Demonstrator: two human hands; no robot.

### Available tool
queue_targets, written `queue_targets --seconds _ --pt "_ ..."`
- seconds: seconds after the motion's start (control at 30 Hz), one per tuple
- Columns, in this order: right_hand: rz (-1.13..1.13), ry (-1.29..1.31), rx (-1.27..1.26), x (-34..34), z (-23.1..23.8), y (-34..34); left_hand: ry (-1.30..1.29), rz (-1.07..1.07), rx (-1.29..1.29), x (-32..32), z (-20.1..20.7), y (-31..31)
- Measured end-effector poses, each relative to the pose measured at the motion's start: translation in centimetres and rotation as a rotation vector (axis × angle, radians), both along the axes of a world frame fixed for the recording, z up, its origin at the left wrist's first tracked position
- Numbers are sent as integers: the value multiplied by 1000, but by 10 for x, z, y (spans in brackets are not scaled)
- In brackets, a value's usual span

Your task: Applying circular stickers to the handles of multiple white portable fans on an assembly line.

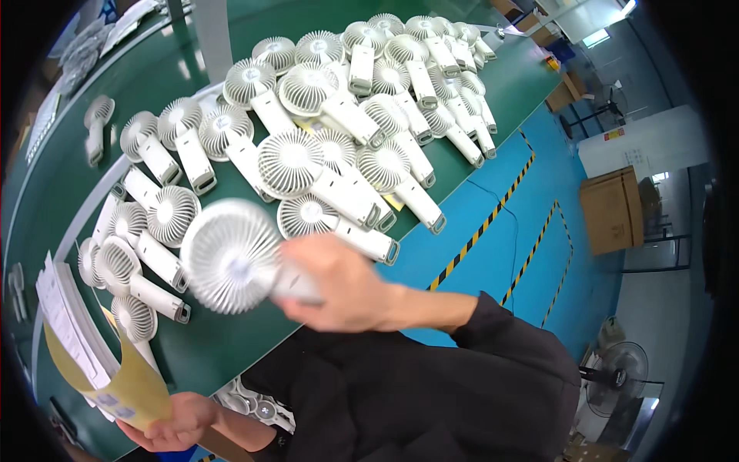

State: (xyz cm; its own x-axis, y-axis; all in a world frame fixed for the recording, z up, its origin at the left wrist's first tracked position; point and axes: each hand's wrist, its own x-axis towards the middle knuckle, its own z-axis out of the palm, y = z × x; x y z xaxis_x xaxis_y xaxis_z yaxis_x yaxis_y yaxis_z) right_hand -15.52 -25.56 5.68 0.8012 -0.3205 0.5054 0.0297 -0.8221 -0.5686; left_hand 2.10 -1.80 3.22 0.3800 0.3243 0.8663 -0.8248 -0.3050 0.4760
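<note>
My right hand [342,285] is closed around the handle of a white handheld fan [231,254], raised above the near part of the table. Its round grille faces up and is slightly blurred. At the lower left, my left hand [175,422] grips the lower edge of a curved yellow sheet [127,385]. A stack of white printed papers [73,323] stands against the inner side of that sheet; whether they are fastened together I cannot tell. Several similar white fans lie around, the nearest being a fan [173,215] just left of the held one and a fan [132,317] beside the papers.
Many white fans [308,88] lie in overlapping rows across the green table [223,350]. A grey metal post [212,38] rises at the back. More fans [262,408] show below the table edge. On the blue floor stand a cardboard box [612,212] and a pedestal fan [620,377].
</note>
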Motion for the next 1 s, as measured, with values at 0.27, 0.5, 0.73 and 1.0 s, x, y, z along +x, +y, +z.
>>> queue_targets --seconds 0.27,0.5,0.73,1.0 --pt "-717 -75 75 -1 15 -220 367 27 465 -12 -1 -28" --pt "-547 31 -42 51 -4 -255 527 -216 313 -6 -2 -44" --pt "-555 21 -287 56 20 -227 470 -56 274 9 -3 -16" --pt "241 -66 -319 231 95 -116 389 123 245 24 -27 0"
